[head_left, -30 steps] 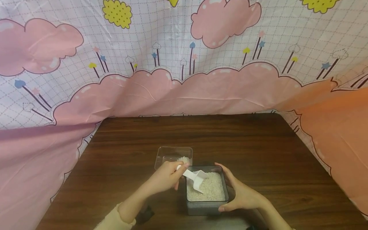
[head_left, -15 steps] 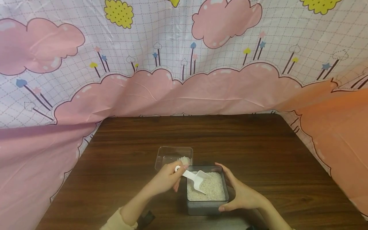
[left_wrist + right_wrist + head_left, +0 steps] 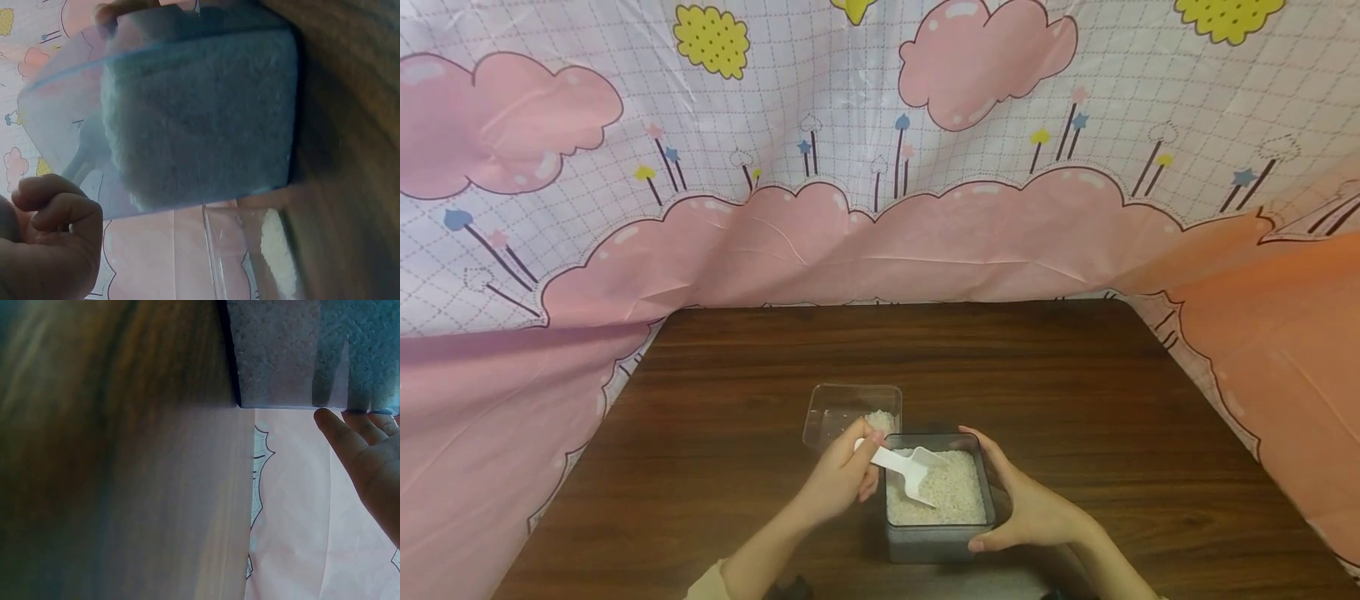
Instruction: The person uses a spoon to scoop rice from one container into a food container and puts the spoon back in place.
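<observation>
A dark see-through container (image 3: pixel 934 546), square at the rim, stands on the table and holds white rice (image 3: pixel 961 490) to below the rim. My left hand (image 3: pixel 838 477) grips the handle of a white plastic scoop (image 3: pixel 912 473), whose head lies on the rice. In the left wrist view, curled fingers (image 3: pixel 69 215) show beside the container wall. My right hand (image 3: pixel 1037 507) holds the container's right side, thumb at the near corner and fingers towards the far one. The right wrist view shows those fingertips (image 3: pixel 328 422) against the wall.
Behind my left hand sits a shallow clear tray (image 3: pixel 831 400) with a small heap of rice (image 3: pixel 882 419) at its right. The dark wood table (image 3: pixel 1075 375) ends at a printed cloth backdrop (image 3: pixel 880 258). A small dark object (image 3: pixel 793 588) lies near my left forearm.
My left hand has turned slightly at the wrist and its forearm has shifted right. The scoop's handle end has dipped a little while its head stays on the rice. The right hand holds still.
</observation>
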Available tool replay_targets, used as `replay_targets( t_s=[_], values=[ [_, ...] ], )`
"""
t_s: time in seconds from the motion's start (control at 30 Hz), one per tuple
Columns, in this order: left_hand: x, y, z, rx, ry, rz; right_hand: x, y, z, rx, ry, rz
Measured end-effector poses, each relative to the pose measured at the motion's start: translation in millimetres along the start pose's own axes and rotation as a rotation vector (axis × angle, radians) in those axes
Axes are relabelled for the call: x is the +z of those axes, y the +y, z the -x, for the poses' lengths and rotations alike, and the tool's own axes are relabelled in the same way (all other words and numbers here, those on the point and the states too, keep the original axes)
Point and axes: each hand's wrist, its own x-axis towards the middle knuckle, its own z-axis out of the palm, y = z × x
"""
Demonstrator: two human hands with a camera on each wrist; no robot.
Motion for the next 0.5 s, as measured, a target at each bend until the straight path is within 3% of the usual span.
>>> replay_targets(
  t_s=[0.5],
  values=[
    [2.0, -10.0, 13.1, -0.064, 0.108, 0.281, -0.3, 1, 1, -0.020, 0.005, -0.028]
  ],
)
